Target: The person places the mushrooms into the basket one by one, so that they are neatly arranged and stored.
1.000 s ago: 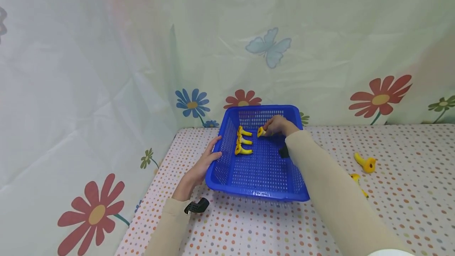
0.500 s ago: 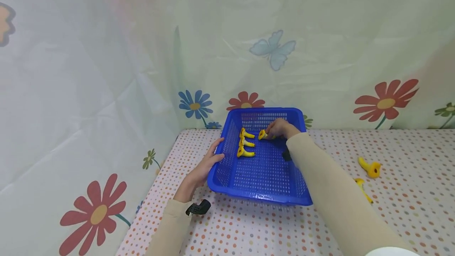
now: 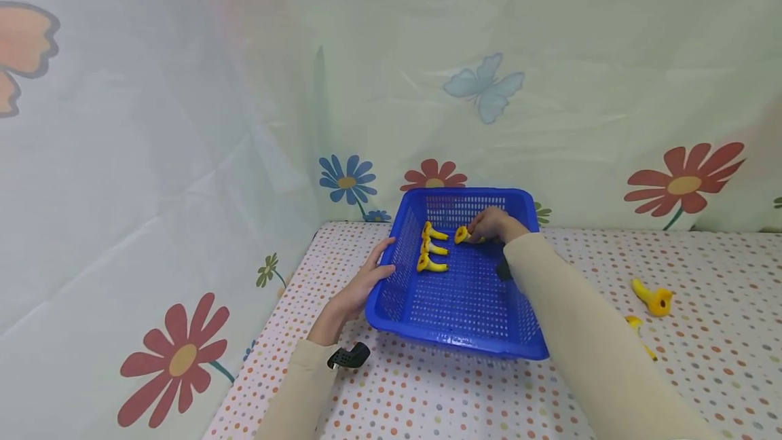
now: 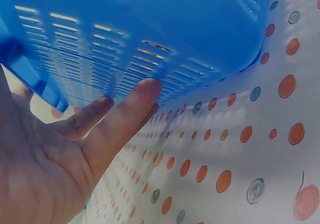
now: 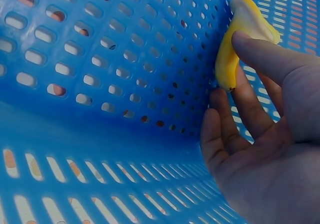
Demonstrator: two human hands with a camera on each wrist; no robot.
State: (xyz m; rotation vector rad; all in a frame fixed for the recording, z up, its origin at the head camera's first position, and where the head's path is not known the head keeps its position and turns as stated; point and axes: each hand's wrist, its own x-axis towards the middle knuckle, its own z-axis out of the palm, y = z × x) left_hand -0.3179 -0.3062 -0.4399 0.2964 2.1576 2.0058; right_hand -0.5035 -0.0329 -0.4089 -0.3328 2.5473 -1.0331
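A blue plastic basket [image 3: 458, 341] with slotted walls stands on the table. Inside, at its left, three yellow chanterelle mushrooms [image 3: 434, 267] lie in a column, caps to the left and stems to the right. My right hand [image 3: 491, 224] reaches into the back of the basket and pinches another chanterelle mushroom [image 5: 227, 56] between thumb and fingers, low by the perforated floor. That mushroom's cap points left in the head view. On the basket's left side rests my left hand [image 3: 360, 287]; its thumb and extended fingers touch the outer wall in the left wrist view.
Two more yellow mushrooms lie on the dotted tablecloth [image 3: 427, 399] right of the basket: one [image 3: 656, 301] whole in view, the other [image 3: 638, 335] partly behind the right sleeve. A flower-printed sheet [image 3: 550, 121] hangs close behind the basket.
The head view has turned a little left, so everything appears shifted right and slightly down. My right hand keeps the mushroom in nearly the same spot; the left hand stays on the basket.
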